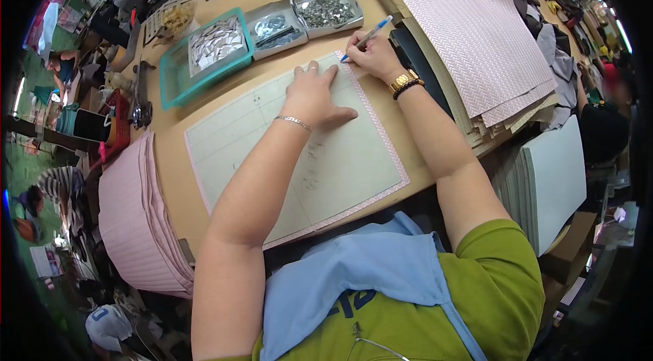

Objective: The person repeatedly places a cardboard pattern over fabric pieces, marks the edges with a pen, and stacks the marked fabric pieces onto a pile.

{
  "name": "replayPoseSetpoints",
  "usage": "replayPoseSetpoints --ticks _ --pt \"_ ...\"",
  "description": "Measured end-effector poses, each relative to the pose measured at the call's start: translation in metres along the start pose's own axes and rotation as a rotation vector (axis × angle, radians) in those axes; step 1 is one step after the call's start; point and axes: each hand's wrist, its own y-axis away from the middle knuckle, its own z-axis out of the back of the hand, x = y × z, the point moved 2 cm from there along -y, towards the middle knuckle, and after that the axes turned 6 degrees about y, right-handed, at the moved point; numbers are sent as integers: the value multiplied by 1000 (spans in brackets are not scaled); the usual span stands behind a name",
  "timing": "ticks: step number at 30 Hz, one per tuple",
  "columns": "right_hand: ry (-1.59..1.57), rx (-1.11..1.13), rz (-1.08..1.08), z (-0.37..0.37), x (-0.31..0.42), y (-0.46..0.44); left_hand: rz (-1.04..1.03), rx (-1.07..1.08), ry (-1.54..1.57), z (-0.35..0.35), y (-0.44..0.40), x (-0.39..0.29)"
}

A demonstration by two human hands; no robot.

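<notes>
The left hand (311, 97) touches an illegibly handwritten board (340, 165).

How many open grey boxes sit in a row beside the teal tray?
2. The first grey box is next to the teal tray; the second grey box is just right of that, holding small metallic pieces. None looks hidden in that row.

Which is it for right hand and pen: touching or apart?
Touching. The head view shows the right hand closed around the pen, its rear end protruding.
</notes>
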Motion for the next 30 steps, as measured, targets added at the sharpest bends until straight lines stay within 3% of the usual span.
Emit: replayPoseSetpoints --ticks 4,7,9,15,18,21,30 --pt "-145 -59 -39 2 0 -3 -31 -59 33 -8 3 2" --pt "-479 -211 -23 -6 14 -9 -38 -171 100 -16 15 19" --pt "-555 -116 -12 -18 34 -9 -7 -231 184 -14 37 33" --pt "-278 99 244 -99 81 -6 381 -91 76 13 127 101" --pt "-145 249 161 -128 103 0 469 44 97 16 143 110" --pt "-117 269 157 -141 111 2 416 -88 82 7 148 114" --pt "43 276 206 -143 124 7 420 -40 107 8 146 115"
